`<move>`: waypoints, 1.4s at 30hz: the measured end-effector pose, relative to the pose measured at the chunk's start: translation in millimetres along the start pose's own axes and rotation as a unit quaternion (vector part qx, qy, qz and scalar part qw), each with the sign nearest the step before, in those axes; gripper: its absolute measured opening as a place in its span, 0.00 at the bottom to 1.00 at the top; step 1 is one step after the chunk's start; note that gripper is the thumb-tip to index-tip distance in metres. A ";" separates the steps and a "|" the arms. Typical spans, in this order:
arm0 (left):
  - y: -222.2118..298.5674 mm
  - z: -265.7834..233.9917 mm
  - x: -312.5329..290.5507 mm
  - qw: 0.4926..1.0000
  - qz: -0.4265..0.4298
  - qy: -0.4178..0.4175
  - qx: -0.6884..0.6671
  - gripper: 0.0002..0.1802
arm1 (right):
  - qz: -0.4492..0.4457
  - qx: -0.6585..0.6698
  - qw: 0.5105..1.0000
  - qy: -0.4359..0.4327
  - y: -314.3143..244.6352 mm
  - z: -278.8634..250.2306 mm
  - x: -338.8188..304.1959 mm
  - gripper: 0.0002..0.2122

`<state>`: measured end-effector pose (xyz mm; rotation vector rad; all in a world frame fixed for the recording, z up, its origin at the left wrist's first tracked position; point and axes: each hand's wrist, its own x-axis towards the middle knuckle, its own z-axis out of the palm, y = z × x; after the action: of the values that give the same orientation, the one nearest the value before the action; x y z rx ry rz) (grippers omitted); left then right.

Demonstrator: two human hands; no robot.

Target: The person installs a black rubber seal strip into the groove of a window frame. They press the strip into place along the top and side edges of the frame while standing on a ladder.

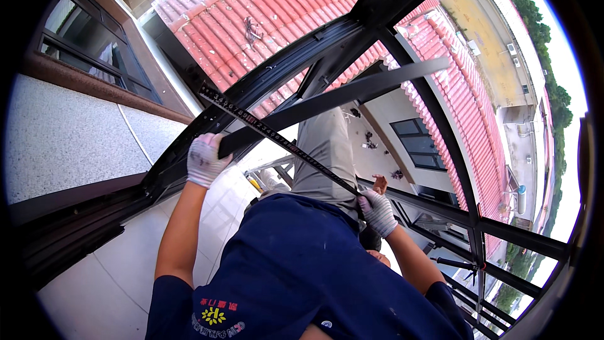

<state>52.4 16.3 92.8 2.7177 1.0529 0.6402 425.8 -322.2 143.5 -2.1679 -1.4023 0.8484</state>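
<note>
My left hand (pixel 209 159), in a pale knitted glove, is closed on the near end of a long flat black strip (pixel 327 102). The strip slants up to the right, and its far end is blurred. In my gloved right hand (pixel 377 213) is a tape measure, its case mostly hidden by the fingers. Its black blade (pixel 286 145) with pale markings runs up and left, crossing over the strip near my left hand. The blade's tip lies by the dark metal window frame (pixel 302 44).
Dark frame bars surround me, with red tiled roofs (pixel 251 25) far below beyond them. A speckled grey wall (pixel 75 138) and a window (pixel 94 44) stand at left. Pale floor tiles (pixel 107 271) lie lower left. Another person's bare hand (pixel 380 184) shows beyond my right hand.
</note>
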 end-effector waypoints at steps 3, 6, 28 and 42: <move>21.1 5.2 34.6 0.998 0.034 -0.053 -0.004 0.30 | -0.002 0.042 0.999 0.024 -3.6 2.4 -7.3 0.07; 35.8 9.6 63.9 0.992 0.111 -0.056 -0.009 0.29 | -0.014 0.065 0.996 0.055 -2.8 8.3 -16.1 0.07; 223.1 92.6 202.6 0.906 0.404 -0.126 0.006 0.18 | 0.026 0.230 0.959 0.162 6.7 31.6 -43.3 0.07; 215.6 73.5 174.2 0.934 0.267 0.015 -0.237 0.29 | 0.205 0.222 0.932 0.202 49.9 3.5 -80.3 0.14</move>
<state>330.6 -25.6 148.2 2.5357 0.1007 0.8760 431.7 -415.7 130.3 -2.1292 -0.5029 0.7105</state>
